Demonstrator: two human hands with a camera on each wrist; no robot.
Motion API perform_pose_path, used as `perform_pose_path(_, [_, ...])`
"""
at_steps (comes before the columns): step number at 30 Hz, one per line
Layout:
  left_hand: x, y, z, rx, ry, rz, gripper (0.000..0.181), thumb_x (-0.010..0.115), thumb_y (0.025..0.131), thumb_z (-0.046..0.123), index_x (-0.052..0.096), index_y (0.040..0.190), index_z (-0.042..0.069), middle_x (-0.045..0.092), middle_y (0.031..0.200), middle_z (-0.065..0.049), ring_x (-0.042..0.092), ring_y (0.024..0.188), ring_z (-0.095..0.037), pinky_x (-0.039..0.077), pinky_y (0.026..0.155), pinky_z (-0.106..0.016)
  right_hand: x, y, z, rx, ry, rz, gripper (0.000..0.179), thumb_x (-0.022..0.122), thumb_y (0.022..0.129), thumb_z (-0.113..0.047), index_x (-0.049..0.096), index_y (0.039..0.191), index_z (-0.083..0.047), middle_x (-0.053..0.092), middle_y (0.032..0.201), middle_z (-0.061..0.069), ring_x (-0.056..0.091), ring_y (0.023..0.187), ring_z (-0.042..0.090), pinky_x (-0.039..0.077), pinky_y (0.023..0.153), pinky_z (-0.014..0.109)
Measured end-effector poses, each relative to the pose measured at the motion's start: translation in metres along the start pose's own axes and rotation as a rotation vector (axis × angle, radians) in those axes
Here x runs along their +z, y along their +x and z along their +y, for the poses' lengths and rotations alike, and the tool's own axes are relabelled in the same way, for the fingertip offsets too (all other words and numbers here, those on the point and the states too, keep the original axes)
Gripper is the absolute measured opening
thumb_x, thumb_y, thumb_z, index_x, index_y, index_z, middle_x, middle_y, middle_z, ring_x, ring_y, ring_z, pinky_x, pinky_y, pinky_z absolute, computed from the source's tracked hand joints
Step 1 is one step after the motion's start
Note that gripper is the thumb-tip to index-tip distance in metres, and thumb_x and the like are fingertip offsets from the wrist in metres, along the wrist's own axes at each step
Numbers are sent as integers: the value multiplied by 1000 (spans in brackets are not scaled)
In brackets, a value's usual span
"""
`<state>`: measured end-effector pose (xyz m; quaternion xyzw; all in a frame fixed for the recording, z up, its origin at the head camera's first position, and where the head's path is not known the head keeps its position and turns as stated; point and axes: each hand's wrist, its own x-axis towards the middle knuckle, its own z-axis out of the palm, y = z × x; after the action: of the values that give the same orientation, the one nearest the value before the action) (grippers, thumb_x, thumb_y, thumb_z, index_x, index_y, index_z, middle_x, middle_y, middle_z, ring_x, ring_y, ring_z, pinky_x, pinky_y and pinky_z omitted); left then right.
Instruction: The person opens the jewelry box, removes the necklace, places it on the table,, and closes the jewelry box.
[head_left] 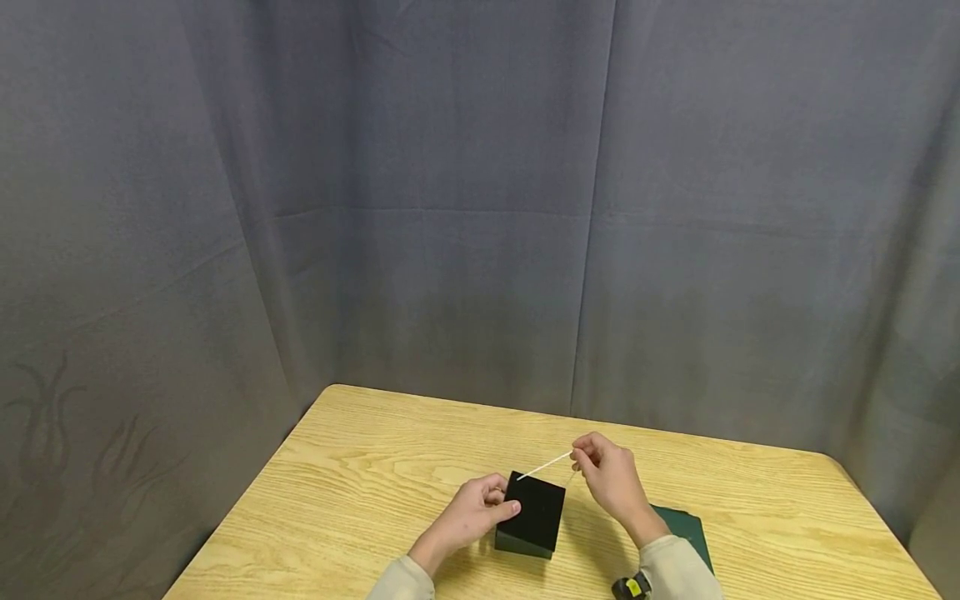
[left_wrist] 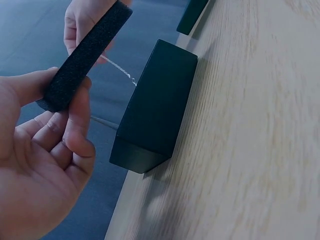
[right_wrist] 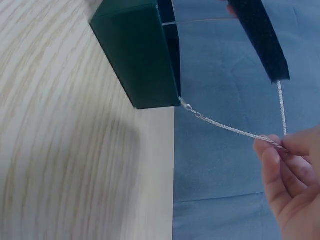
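Observation:
A dark green open box stands on the table between the hands. Above its opening, my left hand pinches a black foam pad by its edge, thumb on top and fingers beneath. A thin silver chain necklace runs from the far end of the pad to my right hand, which pinches it between thumb and fingertips. From there the chain drops to the box's rim, where its clasp shows. Another strand passes between box and pad. The inside of the box is mostly hidden.
A dark green flat piece, seemingly the box's lid, lies on the wooden table beside the right forearm. Grey curtains hang behind the table and along its sides. A black device with a yellow patch sits at the right wrist.

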<state>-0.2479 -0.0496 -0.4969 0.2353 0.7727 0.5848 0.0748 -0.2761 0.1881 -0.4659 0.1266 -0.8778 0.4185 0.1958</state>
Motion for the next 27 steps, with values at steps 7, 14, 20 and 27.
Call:
perform_pose_path(7, [-1, -2, 1, 3, -17, -11, 14, 62, 92, 15, 55, 93, 3, 37, 59, 6, 31, 52, -7, 30, 53, -22, -5, -2, 6, 8, -82, -10, 7, 65, 88, -2, 67, 94, -5, 65, 74, -2, 63, 66, 12, 47, 54, 22])
perform_pose_path(14, [-2, -2, 2, 5, -44, -5, 14, 61, 93, 14, 53, 92, 2, 29, 58, 5, 27, 50, -9, 28, 54, -23, -10, -4, 11, -38, -198, -48, 12, 64, 89, -4, 69, 100, -3, 68, 80, 4, 63, 67, 12, 48, 56, 22])
perform_pose_path(20, [-2, -2, 4, 0, -34, 2, 12, 60, 94, 13, 54, 93, 2, 28, 57, 5, 26, 49, -9, 28, 53, -23, -14, -5, 12, -98, -308, -57, 10, 65, 87, 0, 71, 95, -2, 68, 80, 4, 58, 64, 8, 49, 57, 26])
perform_pose_path(27, [-3, -3, 7, -18, -23, 15, 11, 60, 93, 11, 53, 92, 2, 29, 57, 3, 26, 50, -11, 28, 52, -24, -19, -4, 15, -154, -366, -21, 6, 64, 88, 0, 70, 89, -2, 66, 79, 5, 57, 64, 11, 50, 59, 31])
